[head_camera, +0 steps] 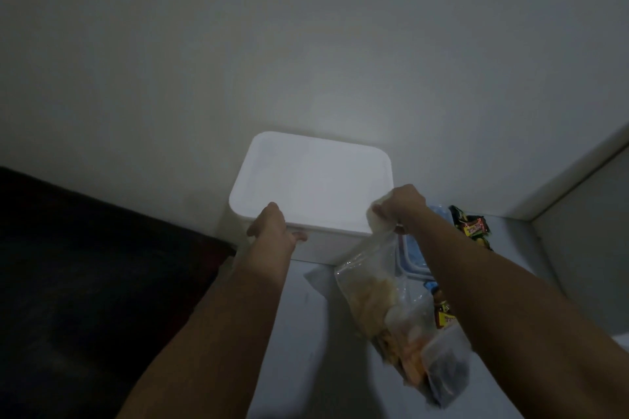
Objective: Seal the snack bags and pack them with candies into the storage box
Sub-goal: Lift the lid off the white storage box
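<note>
A white box (311, 185) is set on a pale surface (306, 333) against a plain wall (306, 27). Its near rim is gripped by the left hand (272, 226). At 4 o'clock, a snack bag (384, 299) is pinched by the right hand (401, 206); candies (471, 226) lie at 3 o'clock.

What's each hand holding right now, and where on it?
Right hand pinches the clear snack bag by its top edge. Left hand grips the near rim of the white storage box.
</note>
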`<control>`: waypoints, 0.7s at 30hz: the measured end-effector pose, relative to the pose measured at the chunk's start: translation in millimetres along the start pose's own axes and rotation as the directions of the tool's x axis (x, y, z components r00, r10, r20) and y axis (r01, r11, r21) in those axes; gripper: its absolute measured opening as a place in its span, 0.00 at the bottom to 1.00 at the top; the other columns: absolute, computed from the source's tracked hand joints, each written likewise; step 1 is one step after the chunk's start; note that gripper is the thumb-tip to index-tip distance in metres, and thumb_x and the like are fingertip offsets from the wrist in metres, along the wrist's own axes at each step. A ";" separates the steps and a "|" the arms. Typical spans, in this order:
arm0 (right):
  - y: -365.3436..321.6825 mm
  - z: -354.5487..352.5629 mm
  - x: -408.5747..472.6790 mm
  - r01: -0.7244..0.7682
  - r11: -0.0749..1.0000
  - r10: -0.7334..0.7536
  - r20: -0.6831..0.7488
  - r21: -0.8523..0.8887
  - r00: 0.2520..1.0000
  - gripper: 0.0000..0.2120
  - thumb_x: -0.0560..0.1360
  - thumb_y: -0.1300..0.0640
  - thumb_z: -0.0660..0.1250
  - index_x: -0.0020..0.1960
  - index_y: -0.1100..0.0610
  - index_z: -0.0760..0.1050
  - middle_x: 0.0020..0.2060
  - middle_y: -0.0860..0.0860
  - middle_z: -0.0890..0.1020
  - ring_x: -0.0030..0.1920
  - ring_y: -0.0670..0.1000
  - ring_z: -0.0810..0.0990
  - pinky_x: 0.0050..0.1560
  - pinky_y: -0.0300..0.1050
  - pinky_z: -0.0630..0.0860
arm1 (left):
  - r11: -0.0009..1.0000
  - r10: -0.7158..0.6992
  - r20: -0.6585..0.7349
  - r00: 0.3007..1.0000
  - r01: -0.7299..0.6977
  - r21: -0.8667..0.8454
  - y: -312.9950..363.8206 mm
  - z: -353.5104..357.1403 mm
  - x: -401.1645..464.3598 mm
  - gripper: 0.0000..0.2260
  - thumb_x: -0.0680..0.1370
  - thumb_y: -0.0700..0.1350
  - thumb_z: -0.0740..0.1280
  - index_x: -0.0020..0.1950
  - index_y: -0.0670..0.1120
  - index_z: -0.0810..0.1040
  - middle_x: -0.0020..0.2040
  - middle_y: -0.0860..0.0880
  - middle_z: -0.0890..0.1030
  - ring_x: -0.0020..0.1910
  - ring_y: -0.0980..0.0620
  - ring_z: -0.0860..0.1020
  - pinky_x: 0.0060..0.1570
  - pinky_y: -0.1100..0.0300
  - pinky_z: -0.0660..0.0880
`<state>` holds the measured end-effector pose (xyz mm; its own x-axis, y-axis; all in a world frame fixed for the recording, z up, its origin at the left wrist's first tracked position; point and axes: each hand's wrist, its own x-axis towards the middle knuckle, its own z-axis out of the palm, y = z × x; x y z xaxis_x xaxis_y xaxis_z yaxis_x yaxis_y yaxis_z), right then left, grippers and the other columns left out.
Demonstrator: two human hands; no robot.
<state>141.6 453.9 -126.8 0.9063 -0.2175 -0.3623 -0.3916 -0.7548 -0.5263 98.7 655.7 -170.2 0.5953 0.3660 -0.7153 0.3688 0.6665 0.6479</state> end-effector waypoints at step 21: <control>-20.2 -39.4 -0.3 -0.105 0.803 0.085 0.062 0.586 0.994 0.05 0.74 0.70 0.65 0.43 0.64 0.71 0.35 0.59 0.75 0.32 0.56 0.76 0.17 0.47 0.73 | 0.985 0.078 -0.205 0.976 -0.107 -0.133 20.8 2.9 -3.6 0.36 0.72 0.52 0.70 0.75 0.49 0.56 0.72 0.43 0.64 0.66 0.38 0.68 0.61 0.35 0.68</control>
<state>155.5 444.8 -85.7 0.8583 -0.2417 -0.4527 -0.5029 -0.2205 -0.8357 106.4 666.4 -153.4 0.4635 0.5421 -0.7009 0.2046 0.7041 0.6800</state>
